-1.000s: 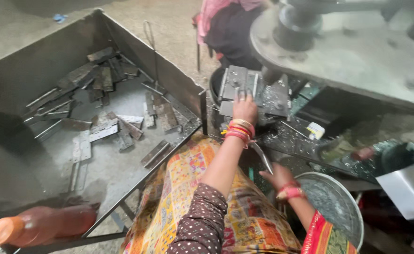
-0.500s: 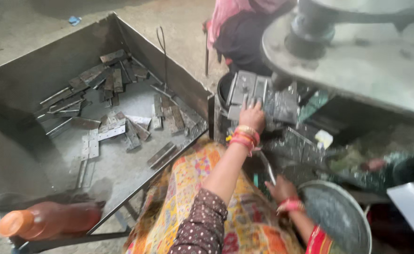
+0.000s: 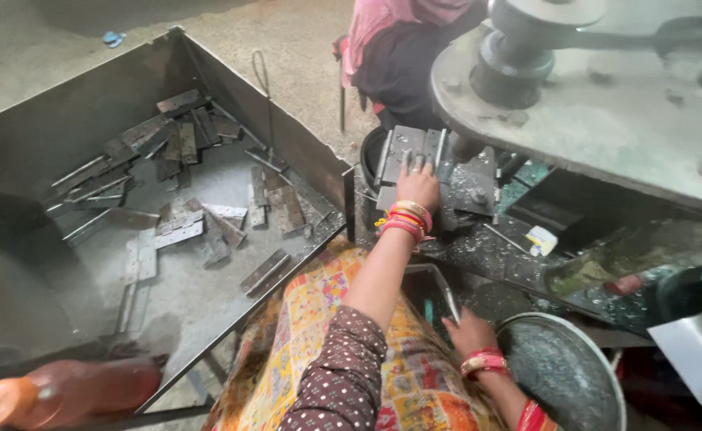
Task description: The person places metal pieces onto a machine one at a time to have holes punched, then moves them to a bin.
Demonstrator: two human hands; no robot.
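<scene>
Hinge plate being set under the press

The left hand (image 3: 417,185) is laid flat, fingers spread, on one grey hinge plate (image 3: 405,150) at the far press bed; aligning seems next. The right hand (image 3: 469,331), loosely curled near a round pan (image 3: 562,375), is seen gripping nothing. Roughly twenty plates are counted in the left bin (image 3: 88,120).

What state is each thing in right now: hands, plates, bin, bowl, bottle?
Left hand: laid flat on the grey hinged metal plate, fingers spread.
Right hand: low beside the round metal bowl; grasp unclear.
Grey hinged metal plate: lying open on the press bed.
Large grey sheet-metal bin: open-topped, partly filled.
Loose metal hinge plates: scattered flat on the bin's floor.
Orange plastic bottle: lying on its side, capped.
</scene>
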